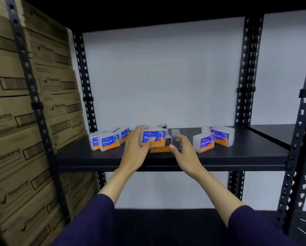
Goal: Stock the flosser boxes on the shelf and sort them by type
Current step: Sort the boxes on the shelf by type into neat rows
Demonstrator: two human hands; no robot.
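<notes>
**Shelf stock, flosser boxes: sort in progress**

Item 1. Round box (154, 137): held in your left hand (137, 148), fingers over the top and thumb on the label, lifted above another box (160, 149) lying on the shelf (77, 157). Label faces out, likely so you can read the type.

Item 2. Right hand (183, 150): fingers loosely spread, holding nothing, just beside a clear-sided box (176, 137); probably poised to take it.

Item 3. Round group (107, 140): several boxes at shelf left, labels forward. The held box probably belongs there.

Item 4. Smooth group (213, 138): two boxes at shelf right, well apart from the Round ones, keeping types separate.

Item 5. Cartons (12, 121): stacked left of the rack.
</notes>
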